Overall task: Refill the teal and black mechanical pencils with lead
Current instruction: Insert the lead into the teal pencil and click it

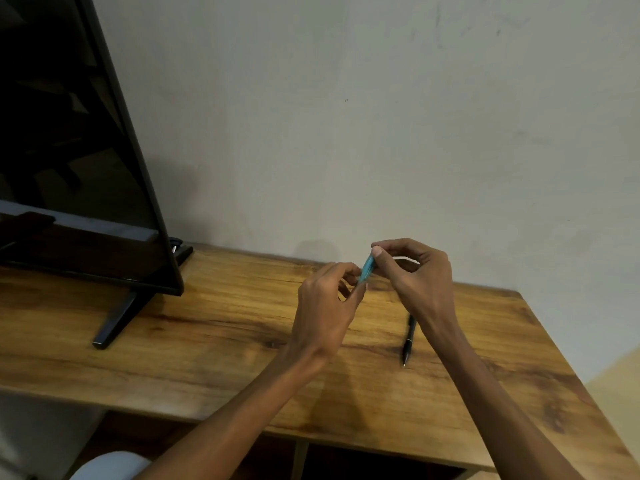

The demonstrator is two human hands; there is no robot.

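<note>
The teal mechanical pencil (367, 269) is held above the wooden table (214, 327), tilted, between both hands. My left hand (325, 306) pinches its lower end with curled fingers. My right hand (414, 271) pinches its upper end between thumb and forefinger; something pale shows inside that hand, too unclear to name. The black mechanical pencil (408, 339) lies on the table under my right wrist, tip toward me, its far end hidden by the arm.
A black flat screen (79, 161) stands on the table's left part, its foot (116, 322) reaching forward. A plain wall rises right behind the table. The table's right edge runs diagonally at the right.
</note>
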